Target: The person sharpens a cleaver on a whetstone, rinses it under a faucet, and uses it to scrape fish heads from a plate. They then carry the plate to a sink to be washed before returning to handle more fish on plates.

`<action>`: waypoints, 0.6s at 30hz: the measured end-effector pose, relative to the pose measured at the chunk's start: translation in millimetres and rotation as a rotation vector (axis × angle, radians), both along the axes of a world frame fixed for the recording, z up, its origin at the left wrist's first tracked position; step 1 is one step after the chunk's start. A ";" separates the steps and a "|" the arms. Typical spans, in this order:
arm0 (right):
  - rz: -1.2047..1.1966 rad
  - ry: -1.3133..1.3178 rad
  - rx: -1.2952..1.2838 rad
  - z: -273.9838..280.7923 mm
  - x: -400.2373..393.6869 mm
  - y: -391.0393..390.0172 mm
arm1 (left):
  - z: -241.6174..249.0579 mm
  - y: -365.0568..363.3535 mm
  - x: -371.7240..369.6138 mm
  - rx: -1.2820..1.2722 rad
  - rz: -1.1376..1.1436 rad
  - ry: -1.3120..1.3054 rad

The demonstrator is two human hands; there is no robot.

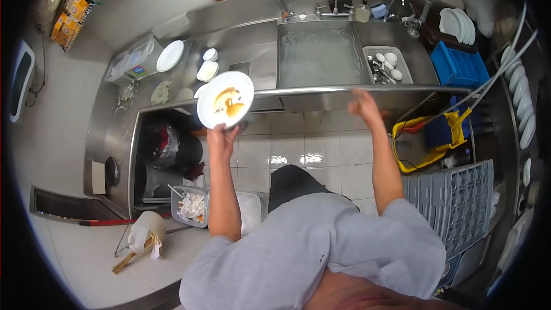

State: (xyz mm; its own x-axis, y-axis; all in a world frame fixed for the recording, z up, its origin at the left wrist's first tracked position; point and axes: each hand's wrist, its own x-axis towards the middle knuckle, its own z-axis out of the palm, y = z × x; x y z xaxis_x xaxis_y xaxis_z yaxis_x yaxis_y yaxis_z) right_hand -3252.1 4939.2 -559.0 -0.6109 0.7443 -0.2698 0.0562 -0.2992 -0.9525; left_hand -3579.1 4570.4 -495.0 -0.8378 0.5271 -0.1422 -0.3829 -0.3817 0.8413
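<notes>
My left hand (222,136) grips the near rim of a white plate (205,99) smeared with brown sauce (228,103). The plate is tilted over the front edge of the steel counter, in front of a few small white dishes. My right hand (364,107) is off to the right, near the front rail of the sink and slightly blurred. Its fingers look apart and loosely bent, and I see nothing in them. Beyond it, cloudy water fills the sink (321,57). A grey basket (405,53) of spoons and small white cups stands right of the sink.
On the left counter are a white oval plate (170,55) and clear tubs (143,57). Below stand dark bins (183,149) and a waste-filled container (192,206). A blue crate (459,64), yellow bucket (413,143) and grey rack (453,206) are at the right.
</notes>
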 end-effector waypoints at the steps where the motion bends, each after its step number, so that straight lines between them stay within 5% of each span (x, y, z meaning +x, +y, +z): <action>1: -0.081 0.067 0.060 33.1 -37.0 7.6 | 10.4 25.0 -13.3 0.006 0.009 -0.016; 3: -0.151 0.128 0.131 56.6 -106.8 26.6 | 5.1 77.3 -58.1 -0.009 0.014 -0.097; 6: -0.010 0.108 0.009 12.2 -182.1 66.8 | -39.2 169.4 -133.0 -0.067 0.056 -0.200; 8: 0.163 -0.304 -0.098 -44.4 -213.7 98.5 | -96.7 223.4 -188.4 -0.077 0.105 -0.322; 11: -0.197 -0.588 -0.383 -149.1 -170.5 179.2 | -160.6 283.8 -225.5 -0.124 0.136 -0.415; 13: -0.309 -0.531 -0.444 -226.7 -127.6 224.5 | -218.8 310.2 -248.5 -0.183 0.164 -0.590; 16: -0.554 -0.478 -0.635 -213.7 -188.4 196.1 | -257.8 345.7 -254.2 -0.262 0.204 -0.686; 18: -0.234 -0.026 -0.701 -233.0 -228.7 200.6 | -269.5 361.0 -248.0 -0.285 0.198 -0.717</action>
State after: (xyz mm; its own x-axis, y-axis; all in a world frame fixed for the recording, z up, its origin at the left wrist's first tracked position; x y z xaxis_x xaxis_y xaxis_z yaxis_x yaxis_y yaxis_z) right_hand -3480.8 5139.8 -792.0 -0.4442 0.5022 -0.7420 -0.0643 -0.8439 -0.5326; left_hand -3827.1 4931.4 -764.5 -0.5655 0.2396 -0.7892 -0.8153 -0.3063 0.4913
